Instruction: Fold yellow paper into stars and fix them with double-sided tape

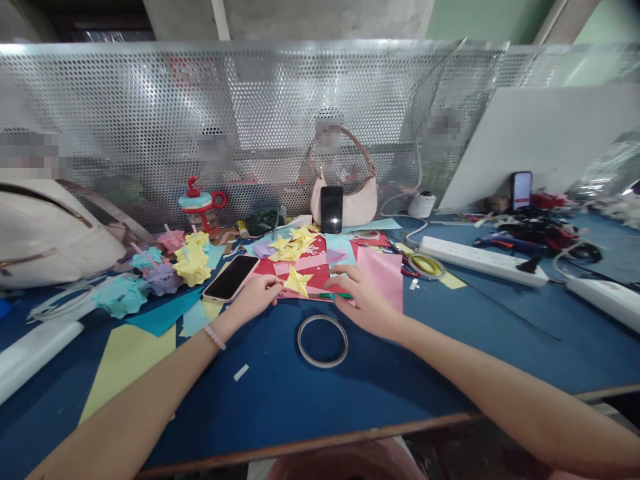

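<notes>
Yellow star [299, 283], blue table [390, 390], perforated screen [273, 100] behind; left grip [259, 295] together, right grip [367, 303] apart.

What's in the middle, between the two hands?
In the head view, a yellow paper star lies between the left hand and the right hand. A slim green tool is there too, by the right fingertips.
</notes>
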The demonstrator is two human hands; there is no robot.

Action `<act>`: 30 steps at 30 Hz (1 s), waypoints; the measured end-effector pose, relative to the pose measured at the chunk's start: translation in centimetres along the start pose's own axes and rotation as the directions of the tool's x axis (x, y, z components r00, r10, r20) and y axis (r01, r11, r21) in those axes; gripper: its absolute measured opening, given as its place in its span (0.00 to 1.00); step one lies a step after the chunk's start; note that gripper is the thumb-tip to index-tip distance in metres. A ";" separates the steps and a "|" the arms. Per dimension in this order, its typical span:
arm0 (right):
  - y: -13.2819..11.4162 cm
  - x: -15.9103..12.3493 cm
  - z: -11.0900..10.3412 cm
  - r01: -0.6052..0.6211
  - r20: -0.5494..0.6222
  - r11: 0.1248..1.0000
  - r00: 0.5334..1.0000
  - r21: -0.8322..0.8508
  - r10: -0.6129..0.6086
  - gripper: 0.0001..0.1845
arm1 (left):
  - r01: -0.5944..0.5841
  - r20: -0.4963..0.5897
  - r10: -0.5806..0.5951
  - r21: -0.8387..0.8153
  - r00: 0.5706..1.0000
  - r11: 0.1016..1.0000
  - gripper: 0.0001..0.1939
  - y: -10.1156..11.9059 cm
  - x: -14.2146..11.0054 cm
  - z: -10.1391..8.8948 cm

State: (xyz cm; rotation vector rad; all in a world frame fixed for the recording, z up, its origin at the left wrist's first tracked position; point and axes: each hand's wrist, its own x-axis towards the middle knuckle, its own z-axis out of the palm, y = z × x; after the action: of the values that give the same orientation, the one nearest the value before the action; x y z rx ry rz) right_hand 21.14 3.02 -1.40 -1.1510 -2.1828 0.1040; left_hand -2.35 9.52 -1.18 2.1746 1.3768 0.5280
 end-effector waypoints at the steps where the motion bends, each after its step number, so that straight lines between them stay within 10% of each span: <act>1: 0.3 0.0 0.1 -0.012 0.029 0.999 1.000 -0.032 0.013 0.12 | -0.001 0.001 0.001 0.029 1.000 1.000 0.15 -0.2 0.1 -0.1; 11: 2.5 0.3 -0.1 -0.151 0.244 0.966 0.949 -0.210 0.201 0.10 | -0.003 -0.167 0.084 0.434 0.982 0.901 0.13 1.9 -1.7 -1.0; 18: 2.7 0.3 -0.1 -0.148 0.264 0.961 0.942 -0.232 0.209 0.08 | -0.268 -0.135 0.421 0.591 0.897 0.761 0.16 3.7 -3.2 -0.3; 22: 2.9 0.3 0.2 -0.155 0.250 0.960 0.944 -0.234 0.214 0.11 | -0.703 0.312 0.632 0.376 0.709 0.604 0.11 5.3 -4.4 0.5; 25: 3.1 0.2 0.3 -0.167 0.240 0.961 0.946 -0.221 0.219 0.11 | -0.822 0.481 0.671 0.262 0.565 0.505 0.09 6.2 -5.0 1.4; 27: 3.2 0.2 0.4 -0.188 0.225 0.959 0.946 -0.210 0.235 0.10 | -0.788 0.467 0.649 0.212 0.601 0.578 0.08 6.3 -5.1 1.9; 30: 3.3 0.2 0.4 -0.250 0.187 0.948 0.940 -0.198 0.287 0.10 | -0.573 0.345 0.522 0.059 0.780 0.818 0.07 5.7 -4.8 2.2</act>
State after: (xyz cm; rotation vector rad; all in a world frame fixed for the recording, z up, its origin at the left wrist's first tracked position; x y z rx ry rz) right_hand 23.17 5.32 -2.82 -1.6005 -2.2398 0.1678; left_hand 0.99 2.63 0.30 2.6616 0.6125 0.2494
